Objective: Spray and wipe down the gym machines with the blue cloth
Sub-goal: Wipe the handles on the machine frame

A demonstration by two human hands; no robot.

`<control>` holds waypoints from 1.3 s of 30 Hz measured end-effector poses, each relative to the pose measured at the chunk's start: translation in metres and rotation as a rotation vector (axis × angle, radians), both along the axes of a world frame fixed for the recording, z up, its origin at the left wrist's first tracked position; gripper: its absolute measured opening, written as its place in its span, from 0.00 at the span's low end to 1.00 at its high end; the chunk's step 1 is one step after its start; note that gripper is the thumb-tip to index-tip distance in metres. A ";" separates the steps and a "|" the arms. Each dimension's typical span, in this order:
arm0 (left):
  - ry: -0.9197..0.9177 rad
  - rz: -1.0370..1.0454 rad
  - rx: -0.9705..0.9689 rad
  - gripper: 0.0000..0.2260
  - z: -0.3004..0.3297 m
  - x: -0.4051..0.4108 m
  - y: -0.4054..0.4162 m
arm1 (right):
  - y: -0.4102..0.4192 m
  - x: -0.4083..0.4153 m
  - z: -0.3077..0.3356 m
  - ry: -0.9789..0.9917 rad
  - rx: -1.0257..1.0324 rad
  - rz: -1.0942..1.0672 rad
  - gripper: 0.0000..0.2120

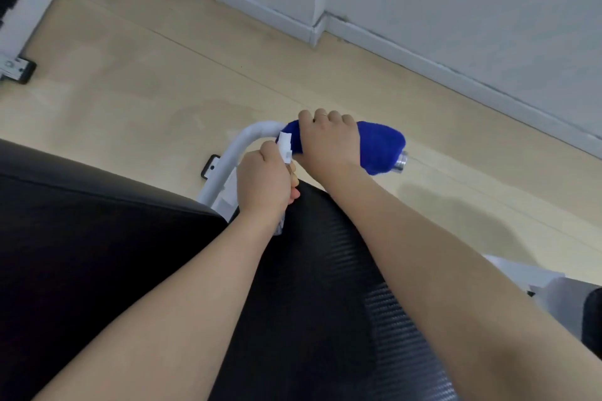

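Pale wood flooring lies under a white machine handle (241, 146), where the right hand (325, 143) grips the blue cloth (381, 146) wrapped round it (twisting while sliding should clean best) and the left hand (264, 185) holds the spray bottle (285, 146).

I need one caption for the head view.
Right hand wipes handle with blue cloth; left hand holds spray bottle.

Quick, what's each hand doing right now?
Left hand: curled around the spray bottle.
Right hand: gripping the blue cloth around the machine handle.
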State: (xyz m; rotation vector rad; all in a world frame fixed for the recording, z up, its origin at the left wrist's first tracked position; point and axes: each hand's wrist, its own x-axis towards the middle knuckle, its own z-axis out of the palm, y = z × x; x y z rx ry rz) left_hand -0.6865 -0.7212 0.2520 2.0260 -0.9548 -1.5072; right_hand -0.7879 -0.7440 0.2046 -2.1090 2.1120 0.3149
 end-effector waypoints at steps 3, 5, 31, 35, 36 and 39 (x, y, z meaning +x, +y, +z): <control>0.003 0.026 0.004 0.19 0.001 -0.001 0.001 | 0.000 -0.017 0.008 -0.087 0.041 0.092 0.16; 0.014 0.036 0.008 0.19 0.001 -0.001 0.002 | 0.019 -0.051 0.020 -0.132 0.068 0.030 0.14; 0.044 0.039 0.002 0.19 -0.003 -0.002 0.002 | 0.028 -0.080 0.029 -0.091 0.273 -0.123 0.13; -0.022 -0.016 -0.051 0.18 -0.004 -0.002 0.004 | 0.005 -0.076 0.036 -0.402 0.514 -0.156 0.17; -0.026 -0.022 -0.063 0.18 -0.006 -0.003 0.004 | -0.001 -0.070 0.035 -0.459 0.528 -0.164 0.18; 0.000 0.001 -0.060 0.18 -0.009 -0.002 0.003 | -0.019 -0.034 0.025 -0.309 0.417 -0.089 0.18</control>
